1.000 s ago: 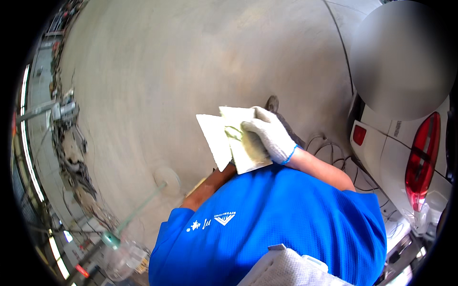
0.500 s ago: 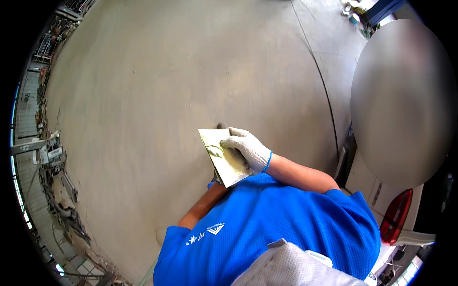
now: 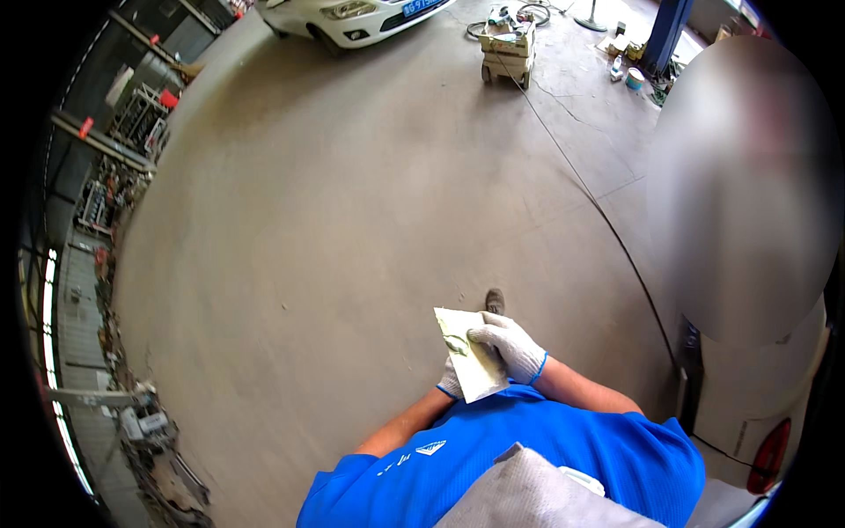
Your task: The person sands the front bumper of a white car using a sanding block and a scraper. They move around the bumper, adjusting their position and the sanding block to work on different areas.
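Note:
A flat, pale yellow board [image 3: 483,378] is held tilted in front of my blue shirt. A smear of yellow-green paste [image 3: 456,345] lies on its upper face. My left hand [image 3: 450,380], in a white knit glove with a blue cuff, grips the board from its left side and underneath; most of its fingers are hidden behind it. My right hand [image 3: 514,346], gloved alike, is closed over the board's right part beside the paste. Whatever its fingers pinch is hidden by the hand and a dark shadow.
My shoe [image 3: 495,301] shows on the concrete floor. Ahead stand a white car [image 3: 378,25] and a small wheeled cart [image 3: 508,57]. A dark cable [image 3: 607,218] runs along the floor at right, near another white vehicle [image 3: 748,396] and a blurred shape. Metal parts [image 3: 154,431] line the left wall.
The view has tilted up and shifted, bringing the white car and the cart into sight. Both hands and the board now appear lower and further right. My right hand stays closed at the board.

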A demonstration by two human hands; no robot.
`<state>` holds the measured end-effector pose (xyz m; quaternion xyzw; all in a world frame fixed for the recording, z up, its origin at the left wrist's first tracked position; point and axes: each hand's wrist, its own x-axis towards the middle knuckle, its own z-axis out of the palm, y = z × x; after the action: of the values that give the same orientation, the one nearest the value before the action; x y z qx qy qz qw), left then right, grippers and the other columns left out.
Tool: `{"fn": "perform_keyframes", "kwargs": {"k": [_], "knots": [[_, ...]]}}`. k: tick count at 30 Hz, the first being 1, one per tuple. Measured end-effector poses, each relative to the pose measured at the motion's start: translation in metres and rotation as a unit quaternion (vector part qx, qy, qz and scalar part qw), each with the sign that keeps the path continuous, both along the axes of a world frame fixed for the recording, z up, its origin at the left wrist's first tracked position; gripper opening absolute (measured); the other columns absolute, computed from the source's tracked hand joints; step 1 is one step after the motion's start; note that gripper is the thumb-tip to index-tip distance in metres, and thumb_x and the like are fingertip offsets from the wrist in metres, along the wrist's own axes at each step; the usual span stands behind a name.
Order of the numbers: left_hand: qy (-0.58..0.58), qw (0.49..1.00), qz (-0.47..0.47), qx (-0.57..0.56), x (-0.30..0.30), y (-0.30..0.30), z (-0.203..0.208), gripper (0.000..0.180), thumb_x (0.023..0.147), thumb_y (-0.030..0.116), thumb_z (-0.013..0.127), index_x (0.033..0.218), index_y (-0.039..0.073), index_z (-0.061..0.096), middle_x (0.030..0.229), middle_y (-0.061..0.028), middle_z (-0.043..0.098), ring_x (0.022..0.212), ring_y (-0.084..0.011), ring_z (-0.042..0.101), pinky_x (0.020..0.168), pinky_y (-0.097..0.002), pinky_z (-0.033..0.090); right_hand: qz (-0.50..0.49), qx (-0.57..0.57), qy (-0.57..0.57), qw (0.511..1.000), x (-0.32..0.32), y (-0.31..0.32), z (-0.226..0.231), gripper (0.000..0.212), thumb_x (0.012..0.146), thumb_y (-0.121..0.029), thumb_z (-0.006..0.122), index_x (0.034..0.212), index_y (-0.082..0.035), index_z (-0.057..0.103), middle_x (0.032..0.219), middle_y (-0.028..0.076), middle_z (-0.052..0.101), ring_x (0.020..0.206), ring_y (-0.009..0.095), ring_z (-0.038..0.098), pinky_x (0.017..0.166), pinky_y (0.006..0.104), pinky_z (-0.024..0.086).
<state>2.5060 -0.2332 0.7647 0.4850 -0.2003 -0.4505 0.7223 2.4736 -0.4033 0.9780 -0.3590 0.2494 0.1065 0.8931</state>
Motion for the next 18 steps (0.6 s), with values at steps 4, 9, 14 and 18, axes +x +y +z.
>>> {"fn": "perform_keyframes", "kwargs": {"k": [4,9,14,18], "knots": [[0.369,0.918,-0.001,-0.145,0.141,-0.062,0.059,0.05,0.104,0.041,0.036,0.144,0.011,0.036,0.136,-0.0131,0.05,0.122,-0.0276,0.052,0.103,-0.0422,0.046,-0.02,-0.006,0.042,0.999,0.116,-0.068,-0.005,0.029,0.09,-0.017,0.06,0.113,0.002,0.058,0.101,0.012,0.066,0.089,0.019,0.066,0.075,0.0314,0.055],[0.352,0.929,0.036,-0.11,0.266,-0.112,0.072,0.054,0.103,0.046,0.034,0.145,0.012,0.034,0.138,-0.0135,0.048,0.125,-0.0277,0.049,0.104,-0.0434,0.045,0.077,-0.003,0.012,0.997,0.267,-0.113,0.004,0.03,0.09,-0.023,0.062,0.111,-0.001,0.059,0.094,0.008,0.064,0.079,0.013,0.061,0.064,0.0282,0.052],[0.381,0.911,0.065,-0.142,0.408,-0.17,0.042,0.058,0.102,0.05,0.033,0.147,0.013,0.033,0.14,-0.0139,0.046,0.128,-0.0278,0.046,0.105,-0.0447,0.044,0.125,-0.086,-0.059,0.987,0.446,-0.18,-0.004,0.032,0.089,-0.022,0.063,0.111,0.0,0.059,0.096,0.009,0.064,0.084,0.014,0.063,0.072,0.0284,0.053],[0.436,0.876,0.048,-0.201,0.562,-0.227,0.012,0.061,0.102,0.054,0.031,0.148,0.013,0.031,0.141,-0.0143,0.044,0.13,-0.0279,0.044,0.106,-0.0457,0.043,0.088,-0.087,0.054,0.991,0.585,-0.234,-0.031,0.034,0.088,-0.022,0.064,0.113,0.0,0.058,0.098,0.01,0.065,0.085,0.018,0.065,0.073,0.031,0.054]]}}
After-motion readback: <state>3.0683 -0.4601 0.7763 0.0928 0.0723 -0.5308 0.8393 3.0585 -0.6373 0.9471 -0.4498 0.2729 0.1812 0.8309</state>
